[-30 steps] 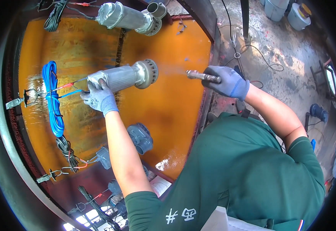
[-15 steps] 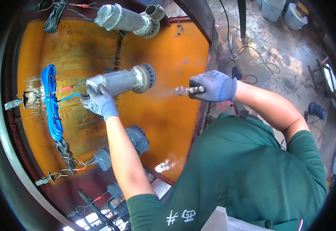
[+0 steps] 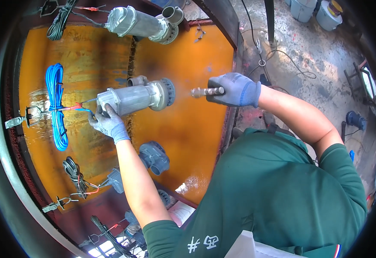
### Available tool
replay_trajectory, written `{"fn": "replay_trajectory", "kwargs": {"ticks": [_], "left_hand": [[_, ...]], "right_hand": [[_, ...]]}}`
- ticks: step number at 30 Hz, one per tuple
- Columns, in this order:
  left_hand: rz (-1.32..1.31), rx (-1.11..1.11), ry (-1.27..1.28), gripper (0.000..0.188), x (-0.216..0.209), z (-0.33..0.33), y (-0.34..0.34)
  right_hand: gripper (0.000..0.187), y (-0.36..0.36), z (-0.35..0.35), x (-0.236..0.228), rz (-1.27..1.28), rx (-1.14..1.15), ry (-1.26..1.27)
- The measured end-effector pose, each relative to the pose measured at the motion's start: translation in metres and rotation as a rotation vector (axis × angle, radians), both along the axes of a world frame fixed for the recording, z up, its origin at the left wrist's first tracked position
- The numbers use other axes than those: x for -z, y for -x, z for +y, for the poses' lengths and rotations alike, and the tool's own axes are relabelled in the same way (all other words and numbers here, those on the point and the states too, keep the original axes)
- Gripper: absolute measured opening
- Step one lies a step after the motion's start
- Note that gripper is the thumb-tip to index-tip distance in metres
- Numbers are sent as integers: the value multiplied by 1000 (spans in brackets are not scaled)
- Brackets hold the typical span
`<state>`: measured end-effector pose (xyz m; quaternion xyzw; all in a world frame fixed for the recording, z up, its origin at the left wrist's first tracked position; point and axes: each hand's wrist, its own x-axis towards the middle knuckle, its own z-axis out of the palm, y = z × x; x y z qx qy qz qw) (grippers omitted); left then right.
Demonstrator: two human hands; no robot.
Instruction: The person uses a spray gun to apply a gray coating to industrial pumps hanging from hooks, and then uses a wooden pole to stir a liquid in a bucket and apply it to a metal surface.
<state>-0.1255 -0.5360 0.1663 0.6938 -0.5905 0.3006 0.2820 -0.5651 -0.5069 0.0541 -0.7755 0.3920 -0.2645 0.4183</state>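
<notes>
A silver-grey submersible pump (image 3: 133, 99) hangs on its side from a hook at the left, its round flanged end facing right. At its cable end, my gloved left hand (image 3: 109, 124) holds the lower edge, with the thumb beside a blue cable. The coiled blue cable (image 3: 55, 107) is bundled by the red-sleeved lead between hook and pump. My gloved right hand (image 3: 235, 89) is closed round a metal spray gun (image 3: 206, 91); its handle is hidden by the glove. The nozzle points left at the flange, a short gap away, with faint mist between them.
Another silver pump (image 3: 138, 25) hangs beyond, and a blue-grey pump (image 3: 153, 157) hangs nearer, partly behind my left forearm. An orange-coated panel (image 3: 188, 150) backs them inside a dark frame. Hoses (image 3: 291, 64) lie on the stained floor; buckets (image 3: 328, 17) stand far right.
The pump has turned about its long axis, bringing a side outlet into view at its far side. The blue coil has swung slightly. The spray gun has shifted a little left and up.
</notes>
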Motion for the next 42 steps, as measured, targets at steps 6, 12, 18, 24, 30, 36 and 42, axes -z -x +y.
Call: {"fn": "replay_trajectory", "kwargs": {"ticks": [6, 12, 18, 24, 30, 36, 42], "left_hand": [[212, 57, -8, 58, -1, -11, -13], [288, 128, 38, 71, 0, -27, -40], [337, -107, 63, 54, -1, -38, -51], [695, 41, 44, 57, -4, -45, -34], [897, 15, 110, 45, -9, -56, -37], [1064, 125, 70, 32, -11, -67, -41], [1222, 325, -270, 41, -26, -73, -67]], "right_hand": [[33, -8, -6, 7, -14, 50, -52], [34, -15, 5, 6, 7, -25, -122], [33, -17, 1, 17, -80, 9, -233], [33, -27, 3, 52, -177, 135, -409], [33, -38, 8, 88, -251, -131, -355], [34, -58, 23, 112, -307, -96, -327], [32, -70, 20, 126, -347, 54, -445]]}}
